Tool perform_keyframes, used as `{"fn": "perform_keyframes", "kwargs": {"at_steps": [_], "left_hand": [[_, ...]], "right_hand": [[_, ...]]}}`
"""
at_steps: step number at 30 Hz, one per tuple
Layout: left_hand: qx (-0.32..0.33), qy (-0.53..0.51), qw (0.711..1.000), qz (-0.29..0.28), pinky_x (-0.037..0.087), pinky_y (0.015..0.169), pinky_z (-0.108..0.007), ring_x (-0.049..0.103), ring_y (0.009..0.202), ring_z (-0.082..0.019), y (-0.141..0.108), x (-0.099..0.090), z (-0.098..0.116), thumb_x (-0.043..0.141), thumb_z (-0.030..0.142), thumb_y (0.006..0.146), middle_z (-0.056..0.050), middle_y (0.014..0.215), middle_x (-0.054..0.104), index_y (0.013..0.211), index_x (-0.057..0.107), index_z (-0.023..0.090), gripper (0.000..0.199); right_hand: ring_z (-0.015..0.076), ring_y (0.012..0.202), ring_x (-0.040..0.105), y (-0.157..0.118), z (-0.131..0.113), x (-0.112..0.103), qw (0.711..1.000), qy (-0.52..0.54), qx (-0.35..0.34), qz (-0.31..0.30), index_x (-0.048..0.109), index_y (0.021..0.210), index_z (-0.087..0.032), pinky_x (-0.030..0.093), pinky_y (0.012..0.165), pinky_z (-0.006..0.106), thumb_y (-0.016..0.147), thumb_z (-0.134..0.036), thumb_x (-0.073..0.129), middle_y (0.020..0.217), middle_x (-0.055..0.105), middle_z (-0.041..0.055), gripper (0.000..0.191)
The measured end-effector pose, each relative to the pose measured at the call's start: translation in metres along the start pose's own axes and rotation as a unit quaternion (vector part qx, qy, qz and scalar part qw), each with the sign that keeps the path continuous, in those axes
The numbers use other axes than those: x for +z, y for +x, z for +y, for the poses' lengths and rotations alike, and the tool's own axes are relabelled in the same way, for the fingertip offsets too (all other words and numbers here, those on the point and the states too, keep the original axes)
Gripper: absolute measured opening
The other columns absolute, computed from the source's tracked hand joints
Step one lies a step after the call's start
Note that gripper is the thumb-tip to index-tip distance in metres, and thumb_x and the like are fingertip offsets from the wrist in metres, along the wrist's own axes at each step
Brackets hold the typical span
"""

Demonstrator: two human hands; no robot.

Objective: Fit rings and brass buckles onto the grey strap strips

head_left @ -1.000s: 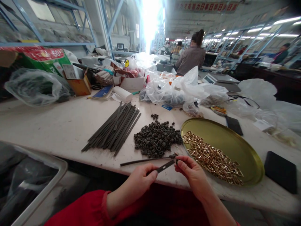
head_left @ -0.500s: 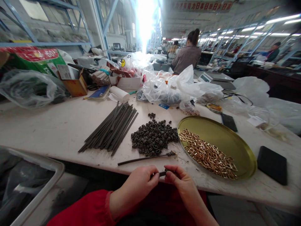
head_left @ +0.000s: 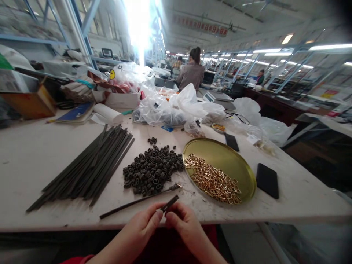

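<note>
Close together at the table's front edge, my hands hold a short dark strip point(head_left: 171, 202). My left hand point(head_left: 145, 224) pinches it between thumb and fingers, and its end points up to the right. The closed fingers of my right hand point(head_left: 184, 220) grip the strip too, hiding its lower part. Just beyond lies one long dark strip point(head_left: 132, 204) with a small metal-ended piece at its right tip. Behind that is a heap of small dark loops point(head_left: 154, 170). Gold rectangular metal rings point(head_left: 214, 181) lie in a round gold tray point(head_left: 233, 157).
Long dark strips point(head_left: 90, 167) lie stacked at left. Two black flat objects, one large point(head_left: 267, 180) and one small point(head_left: 231, 142), are right of the tray. Plastic bags point(head_left: 176, 108), a paper roll point(head_left: 108, 113) and a scale point(head_left: 218, 98) stand behind. A person point(head_left: 191, 73) is farther off.
The view has turned to the right, so the table things appear farther left. My hands have tilted the strip, and its end now points up past my fingers.
</note>
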State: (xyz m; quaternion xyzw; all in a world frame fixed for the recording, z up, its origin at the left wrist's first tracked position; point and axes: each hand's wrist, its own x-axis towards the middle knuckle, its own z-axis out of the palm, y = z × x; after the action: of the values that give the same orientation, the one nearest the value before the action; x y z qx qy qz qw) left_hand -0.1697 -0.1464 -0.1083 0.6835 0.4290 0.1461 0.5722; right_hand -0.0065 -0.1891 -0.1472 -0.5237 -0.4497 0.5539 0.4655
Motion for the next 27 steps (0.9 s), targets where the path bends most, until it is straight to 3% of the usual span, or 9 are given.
{"fn": "perform_keyframes", "kwargs": {"at_steps": [1,2,3,6,9,14,20,27], "left_hand": [[-0.006,0.011,1.0,0.0,0.038,0.081,-0.027,0.051,0.085,-0.019,0.002,-0.002,-0.002,0.034,0.047,0.084,-0.004,0.087,0.058,0.096,0.055,0.017,0.038],[-0.017,0.019,1.0,0.003,0.04,0.075,-0.026,0.05,0.077,-0.018,0.003,-0.004,-0.003,0.033,0.048,0.084,-0.002,0.078,0.055,0.088,0.055,0.017,0.038],[-0.029,0.022,0.999,0.006,0.039,0.068,-0.025,0.048,0.069,-0.016,0.004,-0.005,-0.004,0.032,0.048,0.083,0.001,0.069,0.05,0.082,0.054,0.017,0.038],[-0.051,0.011,0.999,0.0,0.033,0.052,-0.023,0.037,0.054,-0.013,0.006,-0.003,-0.001,0.03,0.05,0.08,0.005,0.057,0.035,0.078,0.05,0.018,0.038],[-0.065,0.015,0.997,-0.026,0.032,0.051,-0.023,0.038,0.053,-0.013,0.005,0.003,0.006,0.029,0.05,0.079,0.005,0.055,0.038,0.074,0.048,0.019,0.037],[-0.059,0.049,0.997,-0.019,0.037,0.06,-0.023,0.046,0.063,-0.015,-0.002,0.005,0.013,0.03,0.043,0.08,0.0,0.064,0.051,0.066,0.047,0.019,0.032],[-0.032,0.061,0.998,-0.004,0.039,0.072,-0.025,0.051,0.074,-0.018,-0.012,0.004,0.013,0.03,0.04,0.081,-0.004,0.075,0.059,0.064,0.048,0.019,0.032],[-0.011,0.064,0.998,0.012,0.039,0.071,-0.025,0.049,0.067,-0.016,-0.021,-0.001,0.014,0.032,0.036,0.082,-0.001,0.067,0.054,0.067,0.049,0.018,0.029]], "right_hand": [[0.0154,0.062,0.056,0.004,-0.006,-0.017,0.994,-0.103,-0.02,0.029,0.061,0.087,-0.018,0.043,0.057,0.025,0.08,-0.046,0.052,0.069,0.062,0.0013,0.031],[0.016,0.065,0.058,0.01,-0.013,-0.037,0.964,-0.246,-0.035,0.093,0.06,0.087,-0.018,0.044,0.059,0.025,0.083,-0.042,0.047,0.073,0.063,0.0025,0.028],[0.0167,0.071,0.059,0.017,-0.02,-0.058,0.902,-0.4,-0.043,0.154,0.06,0.087,-0.019,0.044,0.064,0.026,0.085,-0.038,0.044,0.079,0.064,0.0035,0.025],[0.0232,0.082,0.058,0.041,-0.037,-0.113,0.836,-0.506,-0.021,0.211,0.061,0.087,-0.017,0.04,0.074,0.033,0.081,-0.025,0.048,0.093,0.061,0.0109,0.017],[0.0249,0.078,0.059,0.061,-0.042,-0.14,0.804,-0.562,0.008,0.194,0.063,0.076,-0.016,0.038,0.071,0.034,0.072,-0.021,0.059,0.083,0.063,0.011,0.007],[0.0216,0.074,0.059,0.071,-0.037,-0.144,0.787,-0.596,0.026,0.154,0.061,0.073,-0.018,0.037,0.065,0.029,0.07,-0.022,0.064,0.076,0.065,0.007,0.006],[0.021,0.077,0.058,0.067,-0.035,-0.142,0.784,-0.601,0.003,0.156,0.06,0.078,-0.018,0.037,0.066,0.029,0.072,-0.018,0.059,0.08,0.065,0.0072,0.007],[0.0182,0.073,0.056,0.05,-0.047,-0.121,0.813,-0.556,-0.081,0.152,0.056,0.075,-0.019,0.039,0.068,0.028,0.077,-0.02,0.049,0.077,0.061,0.0037,0.007]]}}
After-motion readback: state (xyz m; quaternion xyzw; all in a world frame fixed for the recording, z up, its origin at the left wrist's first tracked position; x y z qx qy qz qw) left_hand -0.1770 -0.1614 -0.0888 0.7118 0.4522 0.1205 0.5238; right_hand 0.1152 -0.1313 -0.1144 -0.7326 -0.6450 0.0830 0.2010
